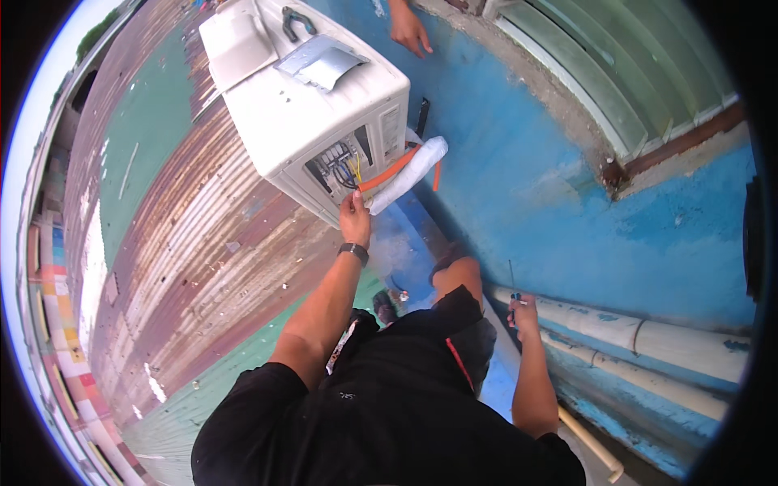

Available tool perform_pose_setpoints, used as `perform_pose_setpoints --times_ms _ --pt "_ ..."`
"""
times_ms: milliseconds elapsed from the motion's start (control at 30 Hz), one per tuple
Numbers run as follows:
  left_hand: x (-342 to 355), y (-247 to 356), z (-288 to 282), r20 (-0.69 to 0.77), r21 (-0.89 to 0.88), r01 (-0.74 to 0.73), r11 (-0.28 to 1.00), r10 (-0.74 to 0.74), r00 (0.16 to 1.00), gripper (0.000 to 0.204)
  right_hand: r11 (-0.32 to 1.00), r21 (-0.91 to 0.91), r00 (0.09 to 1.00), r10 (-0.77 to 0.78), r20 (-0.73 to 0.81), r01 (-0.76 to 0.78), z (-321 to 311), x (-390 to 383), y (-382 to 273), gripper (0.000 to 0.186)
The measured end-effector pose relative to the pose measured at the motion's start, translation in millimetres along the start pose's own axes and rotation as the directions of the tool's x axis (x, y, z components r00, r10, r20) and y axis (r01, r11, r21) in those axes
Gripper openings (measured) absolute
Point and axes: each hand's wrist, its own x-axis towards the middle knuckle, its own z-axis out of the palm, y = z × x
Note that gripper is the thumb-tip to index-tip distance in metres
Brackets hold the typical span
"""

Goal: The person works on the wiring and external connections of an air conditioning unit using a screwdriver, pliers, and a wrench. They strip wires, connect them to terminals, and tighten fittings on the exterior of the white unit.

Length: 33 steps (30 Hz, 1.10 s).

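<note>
My left hand [355, 222] reaches to the open wiring compartment of a white outdoor air-conditioner unit [267, 121]. Its fingertips are closed at the end of an orange conduit [393, 168], where the wires come out. Black and yellow wires [350, 168] run to a terminal block [332, 156] inside the opening. Below the conduit, a pipe in white wrapping [413, 172] bends out from the unit. Away to the right, beside the blue wall, my right hand [523, 313] grips a screwdriver [512, 296], its thin shaft pointing up.
On top of the unit lie pliers [298, 24] and a bent metal cover [322, 61]. Another person's hand [411, 34] hangs by the blue wall [519, 154]. Louvred window panes [600, 65] are at upper right, pipes [616, 328] along the wall, rusty corrugated roofing [194, 235] at left.
</note>
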Motion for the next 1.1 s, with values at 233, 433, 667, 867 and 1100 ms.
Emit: perform_pose_setpoints --times_ms 233,433,667,867,1100 --pt "-6.8 -15.3 19.1 0.099 0.389 -0.382 0.838 0.374 0.922 0.046 0.987 -0.057 0.989 -0.148 -0.005 0.147 0.2 -14.6 -42.9 0.031" --pt "33.3 -32.7 12.7 0.134 0.583 -0.296 0.756 0.27 0.953 0.041 0.93 -0.166 0.944 -0.323 0.063 0.329 35.7 -21.5 -88.8 0.039" --pt "-33.6 -15.1 54.3 -0.172 0.001 0.017 1.0 -0.017 0.985 0.058 0.894 0.412 0.893 -0.322 0.314 0.177 129.4 -16.0 -156.6 0.035" --pt "43.5 -26.3 76.7 -0.1 -0.105 0.074 0.992 -0.084 0.991 0.052 0.781 0.624 0.92 -0.236 0.311 -0.011 258.2 4.0 -182.5 0.017" --pt "34.9 -46.7 66.1 -0.258 0.486 0.137 0.863 -0.008 0.966 0.055 0.829 0.55 0.912 -0.149 0.382 -0.095 273.8 28.5 -147.5 0.011"
